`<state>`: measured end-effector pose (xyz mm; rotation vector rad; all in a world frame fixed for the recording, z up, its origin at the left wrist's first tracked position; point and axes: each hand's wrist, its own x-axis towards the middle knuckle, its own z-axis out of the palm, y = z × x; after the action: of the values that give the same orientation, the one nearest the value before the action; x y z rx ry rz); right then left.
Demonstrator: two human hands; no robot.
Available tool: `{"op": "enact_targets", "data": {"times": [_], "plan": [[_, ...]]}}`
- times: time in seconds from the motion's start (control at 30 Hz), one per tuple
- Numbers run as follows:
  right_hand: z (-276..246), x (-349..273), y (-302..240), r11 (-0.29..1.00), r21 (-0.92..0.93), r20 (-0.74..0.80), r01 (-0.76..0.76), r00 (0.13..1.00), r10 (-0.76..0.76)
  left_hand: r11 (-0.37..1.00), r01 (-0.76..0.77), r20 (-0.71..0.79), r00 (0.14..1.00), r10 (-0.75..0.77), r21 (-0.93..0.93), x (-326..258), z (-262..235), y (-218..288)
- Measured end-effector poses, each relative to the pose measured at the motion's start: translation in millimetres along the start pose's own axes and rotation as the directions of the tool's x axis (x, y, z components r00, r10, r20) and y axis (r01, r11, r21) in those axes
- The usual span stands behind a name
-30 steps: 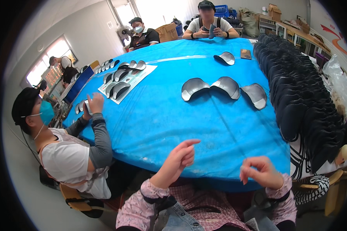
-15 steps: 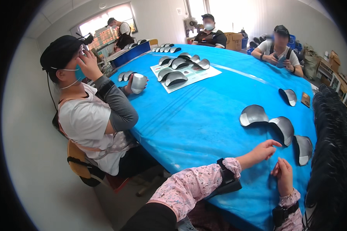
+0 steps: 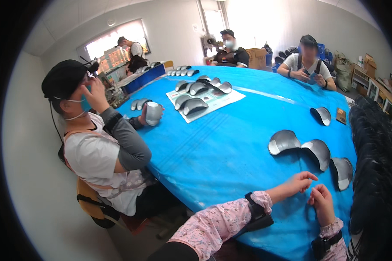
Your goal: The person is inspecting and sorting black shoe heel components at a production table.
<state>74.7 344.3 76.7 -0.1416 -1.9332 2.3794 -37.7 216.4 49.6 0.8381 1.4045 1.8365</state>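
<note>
My left hand reaches over the blue-covered table, its index finger stretched out and the fingers apart. I see nothing in it. Just to its right, my right hand has its fingers curled and pressed together; anything in them is too small to make out. The two hands are close but apart. Beyond them lie three curved silver-grey shells with dark insides: a left one, a middle one and a right one. Another shell lies farther back, beside a small brown card.
A long black stack lines the table's right side. Several shells rest on a printed sheet. At left a masked co-worker holds a silver-grey shell. More people sit at the far side and far right.
The view has tilted up slightly, so the table and people sit lower in the picture. My right hand has come a little nearer my left; the shells have not been moved.
</note>
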Motion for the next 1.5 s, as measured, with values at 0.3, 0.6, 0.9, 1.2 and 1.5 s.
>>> {"op": "enact_targets", "data": {"times": [0.3, 0.6, 0.9, 1.2, 1.5], "plan": [[2.1, 8.8, -1.4, 1.000, -0.023, 0.064, 0.009, 0.998, -0.008, 0.992, -0.005, 0.066, 0.998, -0.004, 0.126, -9.7, -1.1, 10.3], [-6.8, 3.0, 2.2, 0.996, 0.092, 0.100, -0.021, 0.995, 0.012, 0.884, -0.098, 0.042, 0.995, 0.089, 0.457, -20.3, 18.1, 16.5], [-0.7, 6.4, 5.0, 0.994, 0.103, 0.106, -0.032, 0.994, 0.021, 0.895, -0.070, 0.045, 0.997, 0.056, 0.440, -24.2, 11.3, 17.6], [-1.0, 6.8, 4.0, 0.997, 0.081, 0.085, -0.019, 0.996, 0.013, 0.913, -0.092, 0.073, 0.995, 0.068, 0.397, -20.9, 11.0, 15.6], [-2.3, 0.7, 0.6, 0.995, 0.087, 0.072, -0.041, 0.997, 0.035, 0.893, -0.103, 0.096, 0.993, 0.068, 0.439, -21.8, 16.0, 21.3]]}}
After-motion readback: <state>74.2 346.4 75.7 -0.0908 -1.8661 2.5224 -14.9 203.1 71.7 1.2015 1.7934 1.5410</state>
